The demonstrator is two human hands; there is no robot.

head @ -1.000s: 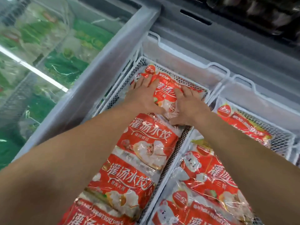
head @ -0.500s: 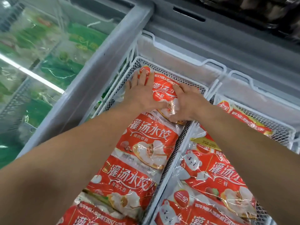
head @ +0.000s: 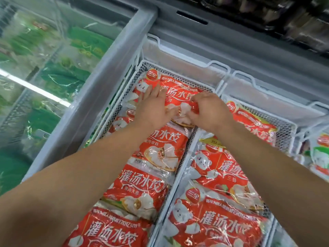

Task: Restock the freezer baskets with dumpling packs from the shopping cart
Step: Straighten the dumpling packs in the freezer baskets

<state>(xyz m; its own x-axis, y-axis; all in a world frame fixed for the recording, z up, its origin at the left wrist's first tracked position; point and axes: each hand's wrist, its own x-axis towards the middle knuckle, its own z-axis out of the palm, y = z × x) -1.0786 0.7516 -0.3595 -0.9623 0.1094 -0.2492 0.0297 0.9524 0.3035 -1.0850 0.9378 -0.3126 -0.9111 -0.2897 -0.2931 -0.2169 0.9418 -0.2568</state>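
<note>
No sleeves to be seen, both forearms are left bare; nothing's worn on the left hand [head: 152,109] or right hand [head: 210,111].

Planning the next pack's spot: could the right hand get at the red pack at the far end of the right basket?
Probably yes: that red pack lies uncovered just beside the right hand, with nothing between them.
</note>
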